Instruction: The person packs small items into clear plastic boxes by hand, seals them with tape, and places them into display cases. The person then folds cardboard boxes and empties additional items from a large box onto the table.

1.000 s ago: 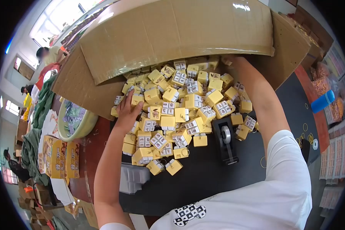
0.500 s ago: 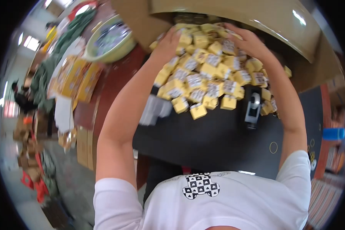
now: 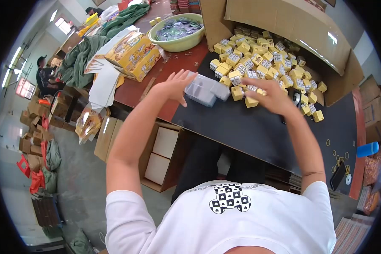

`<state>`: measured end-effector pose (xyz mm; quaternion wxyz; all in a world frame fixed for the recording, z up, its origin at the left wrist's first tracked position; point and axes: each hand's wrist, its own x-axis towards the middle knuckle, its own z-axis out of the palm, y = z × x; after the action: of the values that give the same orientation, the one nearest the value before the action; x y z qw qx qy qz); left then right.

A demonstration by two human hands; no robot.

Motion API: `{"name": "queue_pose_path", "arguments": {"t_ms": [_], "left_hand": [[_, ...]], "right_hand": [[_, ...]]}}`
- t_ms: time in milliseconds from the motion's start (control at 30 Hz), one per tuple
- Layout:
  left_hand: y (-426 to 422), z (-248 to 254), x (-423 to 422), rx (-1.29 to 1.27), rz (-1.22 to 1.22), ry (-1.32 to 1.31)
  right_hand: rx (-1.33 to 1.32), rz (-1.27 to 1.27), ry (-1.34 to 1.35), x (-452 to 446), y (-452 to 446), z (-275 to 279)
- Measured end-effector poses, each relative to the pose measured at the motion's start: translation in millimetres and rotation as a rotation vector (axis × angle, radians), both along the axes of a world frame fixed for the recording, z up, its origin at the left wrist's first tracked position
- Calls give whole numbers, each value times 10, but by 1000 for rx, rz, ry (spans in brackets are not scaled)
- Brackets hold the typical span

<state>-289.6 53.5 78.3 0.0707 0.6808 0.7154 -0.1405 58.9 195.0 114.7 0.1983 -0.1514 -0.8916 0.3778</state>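
My left hand is raised near the table's front edge with its fingers apart and nothing in it. Just right of its fingertips lie clear plastic cases on the black mat. My right hand hovers at the front of a heap of small yellow printed cubes, fingers stretched out to the left. It hides some of the cubes, and whether its fingertips touch any I cannot tell. A black tape dispenser stands partly behind my right forearm.
A large open carton lies behind the heap. To the left are a basin of small packets and yellow printed boxes. Rubber bands, a phone and a blue bottle are at right. A person sits far left.
Both hands have left the back of the heap and come toward me; the left is now by the plastic cases. The cubes lie more spread out, and the view has shifted.
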Motion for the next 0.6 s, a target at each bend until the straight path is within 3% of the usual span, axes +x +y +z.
{"name": "queue_pose_path", "arguments": {"t_ms": [167,233,300,367,400,467,600], "left_hand": [[7,-354,-36,203,-76,-122],[-128,-552,145,465,149,-368],[-290,-685,373,723,387,-597],[-523,-744,772,783,698,-1164],[-502,-788,829,789,704,-1166],[-483,-941,972,826,761,-1600],[-361,-1180,1127,864,774,-2479]], "right_hand": [[112,-92,32,-918,-297,-508],[143,-119,-16,-1354,-143,-659],[179,-157,-355,-1768,48,-672],[181,-142,-487,-2074,202,-630],[170,-133,-612,-2216,247,-615],[138,-110,-870,-2387,240,-672],[77,-104,-906,-2486,225,-700]]}}
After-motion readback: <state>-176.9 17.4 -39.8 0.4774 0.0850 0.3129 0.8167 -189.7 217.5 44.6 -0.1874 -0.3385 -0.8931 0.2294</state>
